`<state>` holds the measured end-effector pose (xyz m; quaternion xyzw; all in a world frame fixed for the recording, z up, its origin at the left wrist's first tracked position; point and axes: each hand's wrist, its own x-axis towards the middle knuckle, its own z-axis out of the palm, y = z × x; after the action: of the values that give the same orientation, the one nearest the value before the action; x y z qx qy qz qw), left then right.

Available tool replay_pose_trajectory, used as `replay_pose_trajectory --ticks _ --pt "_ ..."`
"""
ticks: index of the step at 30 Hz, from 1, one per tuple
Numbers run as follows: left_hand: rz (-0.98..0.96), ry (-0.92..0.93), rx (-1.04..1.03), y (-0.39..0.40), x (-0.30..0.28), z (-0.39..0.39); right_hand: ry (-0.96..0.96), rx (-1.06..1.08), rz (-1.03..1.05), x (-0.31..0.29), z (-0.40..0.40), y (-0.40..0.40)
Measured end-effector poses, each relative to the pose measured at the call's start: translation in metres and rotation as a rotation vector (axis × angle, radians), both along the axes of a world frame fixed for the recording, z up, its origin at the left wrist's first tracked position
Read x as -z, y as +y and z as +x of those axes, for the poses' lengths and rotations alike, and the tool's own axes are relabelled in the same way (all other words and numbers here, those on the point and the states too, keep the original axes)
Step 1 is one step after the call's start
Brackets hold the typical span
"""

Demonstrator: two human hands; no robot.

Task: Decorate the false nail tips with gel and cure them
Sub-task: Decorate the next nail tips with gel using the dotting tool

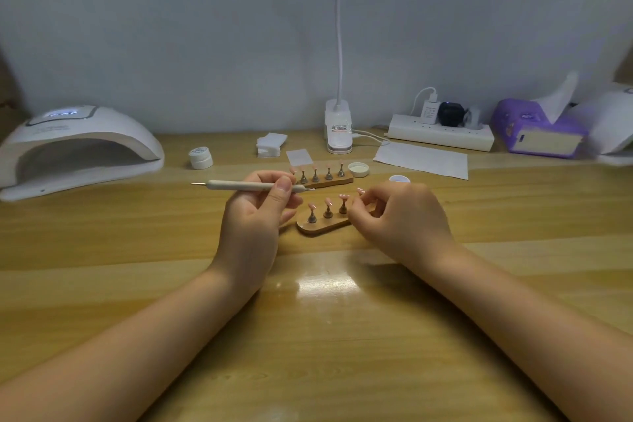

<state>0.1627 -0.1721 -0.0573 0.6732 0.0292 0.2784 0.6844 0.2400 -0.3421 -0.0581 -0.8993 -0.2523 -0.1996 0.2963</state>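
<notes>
My left hand [257,212] pinches a beige dotting pen [239,185] held level, its fine tip pointing right. Just right of it stands a wooden nail stand [318,229] carrying pink false nail tips [328,201] on small metal pegs. My right hand [400,216] rests at that stand's right end with curled fingers at a peg; whether it pinches the peg is hidden. A second wooden stand [329,181] with pink tips sits just behind. The white curing lamp [75,147] stands at the far left, its display lit.
A closed white gel jar [200,158], cotton pads [270,144], an open jar lid [358,169] and another small jar [399,178] lie behind the stands. Further back are a clip lamp [338,127], paper sheet [421,159], power strip [442,135] and purple tissue pack [534,130].
</notes>
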Motion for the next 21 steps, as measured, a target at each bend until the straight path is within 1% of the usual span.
replay_pose_trajectory --ticks 3,5,6,7,9,11,13,16,21 --pt "0.043 -0.040 -0.015 0.001 0.001 -0.001 -0.165 0.029 0.052 -0.009 0.005 -0.007" --pt "0.049 -0.047 -0.024 0.001 0.001 -0.001 -0.216 0.088 0.053 -0.012 0.013 -0.014" --pt "0.047 -0.048 -0.026 0.001 0.001 -0.001 -0.177 0.122 0.023 -0.012 0.019 -0.019" --pt "0.044 -0.048 -0.026 0.001 0.001 -0.001 -0.097 0.153 -0.015 -0.010 0.025 -0.023" --pt "0.045 -0.046 -0.024 0.001 0.001 -0.002 0.117 0.195 -0.064 -0.005 0.035 -0.029" --pt "0.050 -0.046 -0.023 0.001 0.001 -0.002 0.302 0.197 -0.041 0.000 0.043 -0.034" --pt "0.045 -0.049 -0.023 0.001 0.002 -0.002 0.394 0.169 0.014 0.002 0.048 -0.036" --pt "0.043 -0.046 -0.020 0.001 0.001 -0.002 0.392 0.129 0.054 0.004 0.050 -0.036" --pt "0.049 -0.047 -0.021 0.000 0.000 -0.003 0.307 0.098 0.103 0.007 0.053 -0.039"
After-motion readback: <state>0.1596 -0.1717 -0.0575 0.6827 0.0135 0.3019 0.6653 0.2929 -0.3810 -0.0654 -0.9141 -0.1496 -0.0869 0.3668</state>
